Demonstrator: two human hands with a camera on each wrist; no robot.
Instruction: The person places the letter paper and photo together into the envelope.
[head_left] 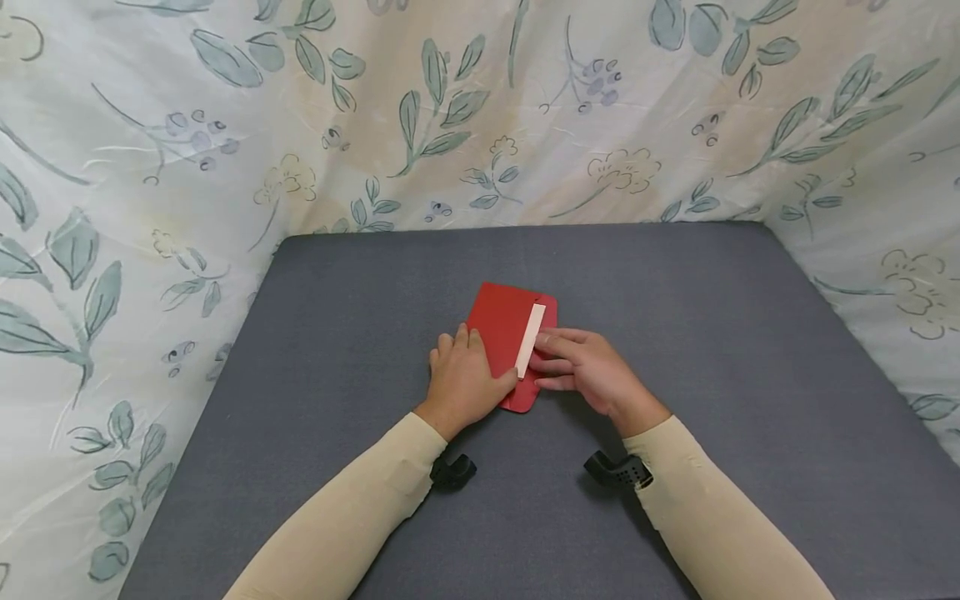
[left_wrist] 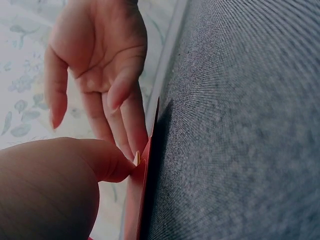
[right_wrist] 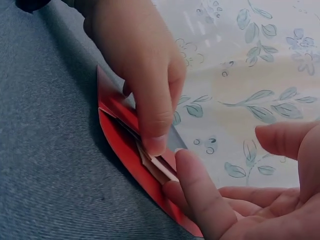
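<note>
A red paper envelope (head_left: 504, 321) lies on the grey surface, its flap (head_left: 550, 312) unfolded to the right. Along the mouth beside the flap shows a narrow pale strip of paper (head_left: 531, 342); in the right wrist view the pale paper (right_wrist: 156, 171) stands up a little from the red. My left hand (head_left: 461, 379) rests on the envelope's left part with the fingers laid over it. Its thumb (right_wrist: 154, 120) presses at the near end of the pale strip. My right hand (head_left: 592, 371) reaches in from the right, fingers extended and loosely spread, fingertips at the flap and strip.
A dark grey cloth-covered table (head_left: 360, 333) lies under the hands. Floral curtain (head_left: 480, 117) hangs behind it and along both sides. Black wrist cameras (head_left: 453, 472) sit under both cream-sleeved forearms, close above the table.
</note>
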